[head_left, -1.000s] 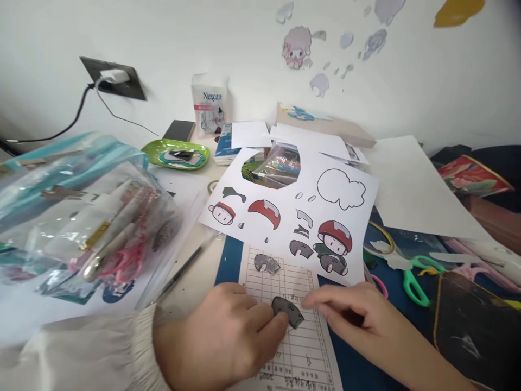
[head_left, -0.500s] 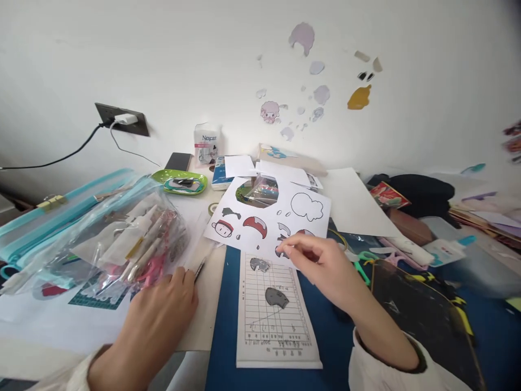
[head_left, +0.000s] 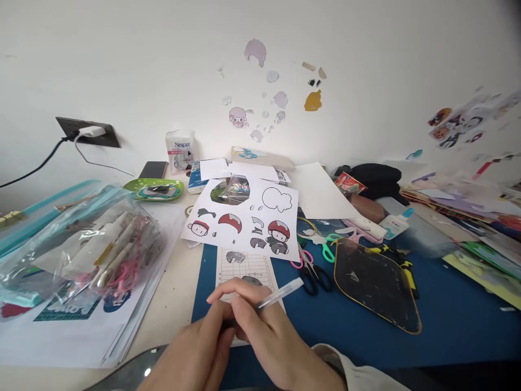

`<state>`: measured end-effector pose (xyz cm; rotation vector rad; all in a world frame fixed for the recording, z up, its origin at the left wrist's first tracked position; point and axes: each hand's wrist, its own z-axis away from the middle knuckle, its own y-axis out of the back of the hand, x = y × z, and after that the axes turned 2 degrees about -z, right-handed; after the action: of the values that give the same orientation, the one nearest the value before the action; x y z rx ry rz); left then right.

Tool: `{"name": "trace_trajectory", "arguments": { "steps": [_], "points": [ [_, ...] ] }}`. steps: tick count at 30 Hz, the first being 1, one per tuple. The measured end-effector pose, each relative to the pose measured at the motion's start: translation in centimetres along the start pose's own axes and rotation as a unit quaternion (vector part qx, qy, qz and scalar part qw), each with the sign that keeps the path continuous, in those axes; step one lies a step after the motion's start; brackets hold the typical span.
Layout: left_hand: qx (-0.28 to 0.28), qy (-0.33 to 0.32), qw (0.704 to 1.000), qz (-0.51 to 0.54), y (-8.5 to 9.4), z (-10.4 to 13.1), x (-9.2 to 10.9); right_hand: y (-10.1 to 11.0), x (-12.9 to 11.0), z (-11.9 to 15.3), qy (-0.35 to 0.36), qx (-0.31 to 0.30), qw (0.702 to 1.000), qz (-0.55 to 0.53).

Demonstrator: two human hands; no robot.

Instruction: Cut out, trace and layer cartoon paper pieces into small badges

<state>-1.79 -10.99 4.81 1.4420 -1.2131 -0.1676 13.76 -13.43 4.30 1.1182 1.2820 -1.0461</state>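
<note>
My left hand and my right hand meet low in the middle, both closed around a pen. Its clear barrel slants up and right past my right hand; the dark lower part is mostly hidden by fingers. Beneath them is a form pad, partly covered, with a grey paper cutout near its top. A second grey cutout shows just above my right fingers. Beyond lies a white sheet printed with red-capped cartoon pieces, with a hole cut out of it.
A clear bag of tools lies left on stacked papers, near a green dish. At right are scissors, a dark rounded board and a glue bottle. A phone-like dark glossy object sits at the front edge.
My left hand has moved right from the table's left part, bringing the pen. My right hand has left the printed sheet and come down to meet it. The view has turned right.
</note>
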Motion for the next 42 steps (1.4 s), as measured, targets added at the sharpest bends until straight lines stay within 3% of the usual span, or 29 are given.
{"name": "trace_trajectory", "arguments": {
  "steps": [2,8,12,15,18,20,23,26,29,34,37,42],
  "points": [
    [-0.044,0.014,0.998,0.031,-0.4,-0.5,0.5,0.7,-0.2,1.0,0.017,0.002,0.999,0.034],
    [-0.038,-0.120,0.992,0.008,-1.9,-0.9,1.2,2.2,0.2,4.1,-0.012,0.076,0.995,0.061],
    [0.002,-0.068,0.988,-0.139,-1.1,-1.1,0.2,4.5,2.3,4.1,0.025,0.217,0.973,-0.075],
    [-0.042,-0.040,0.978,-0.198,-0.1,-1.7,-1.1,6.3,3.6,3.4,0.053,0.285,0.956,-0.044],
    [-0.085,-0.114,0.960,-0.241,0.1,-2.5,-2.3,6.6,3.8,2.7,0.037,0.224,0.967,0.114],
    [-0.074,-0.191,0.938,-0.280,-0.2,-3.0,-2.8,6.0,3.6,2.3,0.028,0.178,0.967,0.180],
    [-0.052,-0.275,0.907,-0.316,-0.6,-3.7,-3.3,5.2,2.9,2.1,-0.001,0.134,0.977,0.165],
    [-0.045,-0.310,0.898,-0.309,-0.7,-4.0,-4.1,5.8,2.5,1.8,-0.044,0.122,0.987,0.097],
    [-0.044,-0.321,0.902,-0.284,-0.8,-4.1,-5.2,7.2,2.5,0.4,-0.039,0.136,0.990,-0.006],
    [-0.020,-0.305,0.919,-0.249,-1.4,-4.1,-7.1,7.6,3.3,-4.2,-0.079,0.082,0.981,-0.160],
    [-0.010,-0.289,0.932,-0.218,-1.6,-4.1,-7.6,6.7,3.8,-6.0,-0.086,0.078,0.988,-0.102],
    [-0.046,-0.276,0.943,-0.182,-1.7,-3.7,-8.1,6.3,4.0,-5.6,-0.075,0.092,0.989,0.085]
  ]
}}
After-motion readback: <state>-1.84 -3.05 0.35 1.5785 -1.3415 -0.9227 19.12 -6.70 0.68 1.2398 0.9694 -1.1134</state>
